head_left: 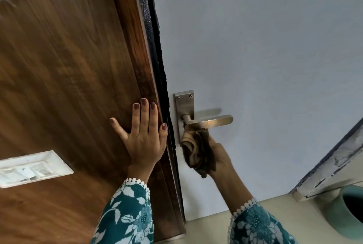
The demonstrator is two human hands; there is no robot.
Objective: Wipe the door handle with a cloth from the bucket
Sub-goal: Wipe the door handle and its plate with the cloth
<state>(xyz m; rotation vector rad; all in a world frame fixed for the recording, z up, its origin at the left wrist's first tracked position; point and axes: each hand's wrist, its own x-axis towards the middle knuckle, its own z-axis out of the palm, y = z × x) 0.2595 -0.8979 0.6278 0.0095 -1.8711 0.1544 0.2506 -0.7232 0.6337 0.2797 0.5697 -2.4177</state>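
Observation:
A brushed metal door handle (210,122) juts from its backplate (184,106) on the pale grey door (265,57). My right hand (220,155) is shut on a bunched brown and beige cloth (196,149). The cloth presses against the underside of the lever near its neck. My left hand (143,135) lies flat with fingers spread on the brown wooden panel (68,67), just left of the door's edge. The teal bucket (347,212) stands at the lower right, partly cut off by the frame.
A white switch plate (29,169) sits on the wooden panel at the lower left. A black strip (157,51) runs along the gap between panel and door. A scuffed white skirting board (334,167) runs above the bucket. The beige floor (275,204) lies below.

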